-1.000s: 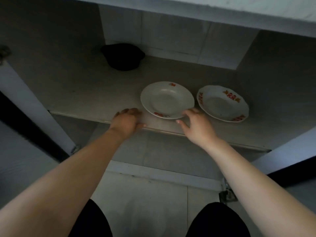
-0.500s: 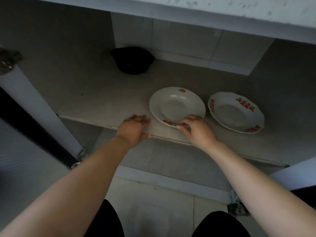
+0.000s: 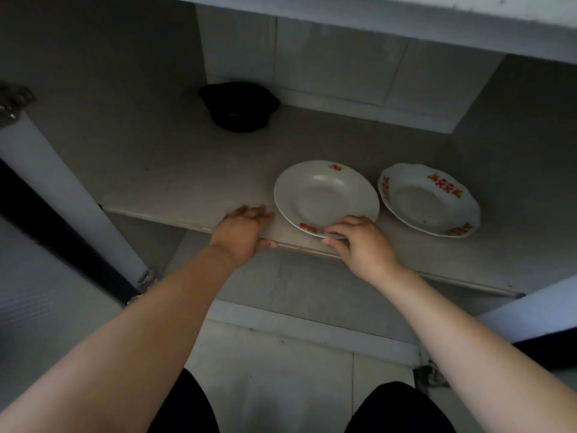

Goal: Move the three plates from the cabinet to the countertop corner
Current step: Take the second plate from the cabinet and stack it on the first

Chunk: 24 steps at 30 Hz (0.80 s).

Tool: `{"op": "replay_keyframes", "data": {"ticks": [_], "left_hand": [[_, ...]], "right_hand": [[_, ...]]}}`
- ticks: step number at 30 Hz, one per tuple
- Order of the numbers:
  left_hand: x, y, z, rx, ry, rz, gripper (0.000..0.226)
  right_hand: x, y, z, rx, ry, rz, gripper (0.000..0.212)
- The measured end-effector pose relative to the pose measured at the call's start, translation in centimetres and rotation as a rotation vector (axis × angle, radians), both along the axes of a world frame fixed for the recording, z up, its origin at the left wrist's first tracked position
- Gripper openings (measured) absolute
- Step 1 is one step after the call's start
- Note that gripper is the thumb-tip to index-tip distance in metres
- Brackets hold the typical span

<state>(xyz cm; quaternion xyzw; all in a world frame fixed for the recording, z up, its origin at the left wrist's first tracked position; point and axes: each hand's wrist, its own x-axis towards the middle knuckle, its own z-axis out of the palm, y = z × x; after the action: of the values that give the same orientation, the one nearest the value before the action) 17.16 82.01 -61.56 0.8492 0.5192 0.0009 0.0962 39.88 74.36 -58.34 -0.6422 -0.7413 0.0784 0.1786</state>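
Note:
Two white plates with red-orange rim patterns lie on the cabinet shelf. The round plate sits near the shelf's front edge; my right hand pinches its near rim, which looks slightly raised. The scalloped plate lies just to its right, untouched. My left hand rests flat on the shelf's front edge, just left of the round plate, holding nothing. A third plate is not in view.
A black pot stands at the back of the shelf. Open cabinet doors flank the opening at left and right. The countertop's underside edge overhangs above. Tiled floor and my knees are below.
My right hand has moved from beside the round plate onto its near rim and closed on it. My left hand stayed on the shelf edge. The view has shifted slightly.

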Motion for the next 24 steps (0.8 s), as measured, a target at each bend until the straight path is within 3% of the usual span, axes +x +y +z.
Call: {"op": "replay_keyframes", "data": {"ticks": [13, 19, 24], "left_hand": [[-0.5, -0.8, -0.9, 0.122, -0.042, -0.013, 0.065], [-0.4, -1.4, 0.2, 0.169, -0.205, -0.015, 0.056], [1.3, -1.7, 1.5, 0.197, -0.549, 0.163, 0.045]], "right_hand": [[0.5, -4.6, -0.1, 0.018, 0.006, 0.015, 0.023], [0.5, -4.6, -0.2, 0.011, 0.036, 0.0, 0.025], [0.6, -4.6, 0.0, 0.005, 0.033, 0.016, 0.023]]}}
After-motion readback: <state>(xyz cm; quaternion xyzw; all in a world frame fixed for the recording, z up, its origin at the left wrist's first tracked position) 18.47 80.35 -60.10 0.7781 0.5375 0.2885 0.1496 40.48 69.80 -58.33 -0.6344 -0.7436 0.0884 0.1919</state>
